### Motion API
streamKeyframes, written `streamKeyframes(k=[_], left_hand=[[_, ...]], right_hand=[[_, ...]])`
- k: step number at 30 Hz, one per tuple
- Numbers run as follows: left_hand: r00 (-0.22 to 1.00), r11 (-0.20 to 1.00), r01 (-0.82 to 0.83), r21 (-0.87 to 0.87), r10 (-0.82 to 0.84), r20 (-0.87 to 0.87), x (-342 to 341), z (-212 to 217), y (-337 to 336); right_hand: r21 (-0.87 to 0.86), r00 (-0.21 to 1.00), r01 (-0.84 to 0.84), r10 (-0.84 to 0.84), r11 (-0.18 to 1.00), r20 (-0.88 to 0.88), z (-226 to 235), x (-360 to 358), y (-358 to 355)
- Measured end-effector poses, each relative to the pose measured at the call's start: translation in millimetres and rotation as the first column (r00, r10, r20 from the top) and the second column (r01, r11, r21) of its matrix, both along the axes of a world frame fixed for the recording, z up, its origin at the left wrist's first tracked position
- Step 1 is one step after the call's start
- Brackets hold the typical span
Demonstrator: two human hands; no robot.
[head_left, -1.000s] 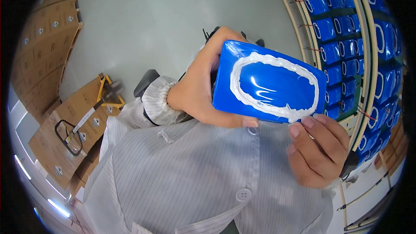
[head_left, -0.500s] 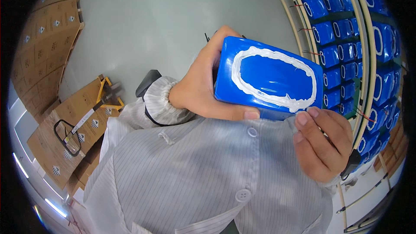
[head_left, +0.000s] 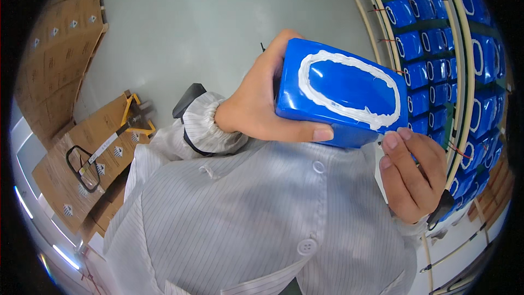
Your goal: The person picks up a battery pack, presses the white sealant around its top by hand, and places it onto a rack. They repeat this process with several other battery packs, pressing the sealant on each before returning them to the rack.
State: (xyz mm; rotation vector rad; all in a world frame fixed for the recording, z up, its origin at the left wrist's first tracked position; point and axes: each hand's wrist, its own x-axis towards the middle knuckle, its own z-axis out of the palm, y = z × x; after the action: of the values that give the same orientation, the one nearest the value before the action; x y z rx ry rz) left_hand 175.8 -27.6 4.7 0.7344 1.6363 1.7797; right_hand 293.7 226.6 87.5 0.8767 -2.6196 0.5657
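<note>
A blue film-wrapped battery pack is held up in front of my chest. Its upward face carries an oval ring of white glue. My left hand grips the pack by its left end, thumb along the near side; the other fingers are mostly hidden behind it. At the pack's near right corner is my right hand, fingers curled and tips pinched together. Whether those fingertips touch the corner or hold something small cannot be made out.
On the right a rack with pale tube rails holds several rows of similar blue packs, some with red and black wires. Stacked brown cartons stand at the left. A pallet jack with a black handle is beside more cartons.
The battery pack has risen a little and tipped, so more of its near side shows. My right hand has shifted slightly right, its fingertips still by the corner.
</note>
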Motion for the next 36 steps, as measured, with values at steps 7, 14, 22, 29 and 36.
streamKeyframes(k=[7, 14, 22, 29, 36], left_hand=[[0.999, 0.999, 0.036, -0.013, -0.036, -0.007, -7.6, 1.2, 4.6], [1.000, 1.000, -0.008, 0.013, 0.008, -0.020, -3.8, -2.2, 0.0], [1.000, 1.000, 0.007, 0.022, -0.007, -0.005, -5.1, -3.7, 2.0], [0.998, 1.000, 0.003, 0.022, -0.004, 0.064, -6.9, -0.2, 1.4], [0.984, 0.998, -0.064, -0.014, 0.065, 0.164, -3.8, 0.9, 2.5]], right_hand=[[-0.018, 0.998, -0.017, 0.016, 1.000, -0.061, -2.7, -10.7, -5.8], [0.073, 0.986, 0.064, -0.075, 0.995, 0.146, 5.4, 16.2, 48.6], [-0.070, 0.921, 0.350, -0.329, 0.934, 0.209, -0.4, 3.7, 11.1], [0.372, 0.888, 0.416, -0.459, 0.830, 0.029, 3.9, 13.0, 54.8], [0.048, 0.918, 0.308, -0.309, 0.950, 0.249, -2.8, 11.2, 15.0]])
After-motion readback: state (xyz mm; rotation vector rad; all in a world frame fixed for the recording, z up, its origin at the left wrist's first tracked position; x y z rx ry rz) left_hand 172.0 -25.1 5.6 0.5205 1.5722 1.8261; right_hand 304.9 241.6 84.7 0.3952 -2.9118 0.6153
